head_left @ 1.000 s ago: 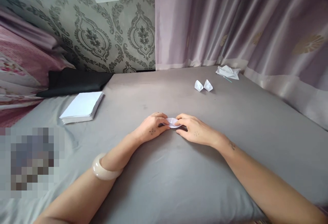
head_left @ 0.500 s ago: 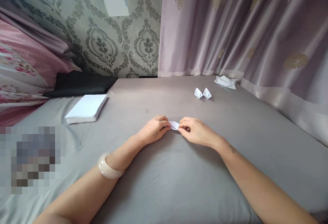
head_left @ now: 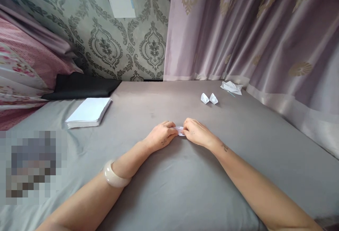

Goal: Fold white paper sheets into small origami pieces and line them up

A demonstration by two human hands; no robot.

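A small piece of folded white paper (head_left: 180,131) is held between my two hands, over the middle of the grey cloth surface (head_left: 169,181). My left hand (head_left: 162,135) pinches its left end, fingers closed. On the other side my right hand (head_left: 197,132) has its fingers closed on the right end, covering part of the paper. Farther back and to the right stand two small folded paper shapes (head_left: 204,98), side by side, like little boats. The paper's finer folds are hidden by my fingers.
A thick stack of white paper (head_left: 88,112) lies at the left, in front of a folded black cloth (head_left: 84,85). Several loose white papers (head_left: 231,87) lie at the back right by the purple curtain (head_left: 212,40). Something at the left edge is pixelated.
My right hand has shifted left and its wrist has turned, covering more of the folded paper. My left hand keeps its pinch and has moved slightly right.
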